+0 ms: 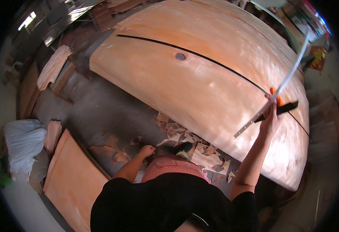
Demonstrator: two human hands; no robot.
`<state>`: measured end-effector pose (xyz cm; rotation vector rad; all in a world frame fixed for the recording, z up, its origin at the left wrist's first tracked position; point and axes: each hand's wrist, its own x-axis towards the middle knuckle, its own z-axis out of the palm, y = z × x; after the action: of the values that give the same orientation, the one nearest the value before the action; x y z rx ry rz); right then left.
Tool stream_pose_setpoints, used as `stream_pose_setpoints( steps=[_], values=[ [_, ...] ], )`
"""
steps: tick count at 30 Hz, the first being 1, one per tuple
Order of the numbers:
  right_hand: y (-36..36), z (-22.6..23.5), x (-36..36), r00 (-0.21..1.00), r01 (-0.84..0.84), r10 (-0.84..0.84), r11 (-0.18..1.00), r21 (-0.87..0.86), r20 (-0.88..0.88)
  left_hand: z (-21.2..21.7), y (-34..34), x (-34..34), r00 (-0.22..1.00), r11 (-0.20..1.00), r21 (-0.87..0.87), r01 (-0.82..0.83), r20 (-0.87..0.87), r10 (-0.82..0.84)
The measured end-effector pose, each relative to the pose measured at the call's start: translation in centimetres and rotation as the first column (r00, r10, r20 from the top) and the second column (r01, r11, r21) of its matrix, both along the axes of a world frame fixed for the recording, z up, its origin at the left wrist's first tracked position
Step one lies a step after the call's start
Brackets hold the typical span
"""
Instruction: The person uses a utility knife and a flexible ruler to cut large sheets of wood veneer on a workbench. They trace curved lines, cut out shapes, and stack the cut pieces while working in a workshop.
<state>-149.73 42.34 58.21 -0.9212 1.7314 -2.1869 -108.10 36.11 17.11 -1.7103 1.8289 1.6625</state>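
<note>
The right hand is closed around a long pale strip, whose dotted lower end points to seven o'clock and whose far end rises toward one o'clock. An orange piece sits at the fingers, and a flat black piece juts out toward three o'clock; I cannot tell whether these two are joined. The left hand is well apart, at eight o'clock from the right one, its fingers curled in beside the person's lap; whether it encloses anything I cannot tell.

Under the right hand, a broad wood sheet spreads toward ten o'clock, with a dark round spot in it. A thin black strip lies across it, running from near the right hand toward ten o'clock.

Torn wood scraps litter the floor at eight o'clock from the right hand. Farther out, toward eight o'clock, lies a smaller wood sheet. Beyond it, at nine o'clock from the left hand, slumps a bulging white sack; its contents are hidden.
</note>
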Motion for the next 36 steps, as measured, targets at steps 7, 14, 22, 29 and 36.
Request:
stream_pose_setpoints(
  steps=[7, 14, 22, 29, 36],
  values=[
    [2.7, 0.8, 0.1, 0.983, -0.098, 0.077, 0.988, 0.12, 0.169, -3.6, 3.1, 5.3, 0.982, 0.998, 0.07, -0.005, -0.186, 0.018],
    [3.3, 1.5, -0.1, 0.996, 0.09, -0.082, 0.971, 0.22, -0.041, -4.9, 2.2, 12.7, 0.579, 0.478, -0.384, 0.79, 0.207, -0.789],
    [-1.7, -6.6, -11.0, 0.892, -0.036, 0.129, 0.976, -0.215, 0.433, -4.8, -0.1, 11.2, 0.999, 0.992, 0.117, 0.047, -0.011, -0.046],
    [-9.8, -25.0, -16.4, 0.415, -0.072, 0.442, 0.887, -0.456, 0.795, 4.6, -8.3, 7.5, 0.997, 0.999, 0.036, 0.033, 0.067, -0.035],
    [-19.1, -27.0, -3.8, 0.263, -0.448, 0.594, 0.773, -0.449, 0.761, 9.7, -12.4, 8.8, 0.992, 0.997, -0.001, -0.08, 0.098, 0.079]
  ],
)
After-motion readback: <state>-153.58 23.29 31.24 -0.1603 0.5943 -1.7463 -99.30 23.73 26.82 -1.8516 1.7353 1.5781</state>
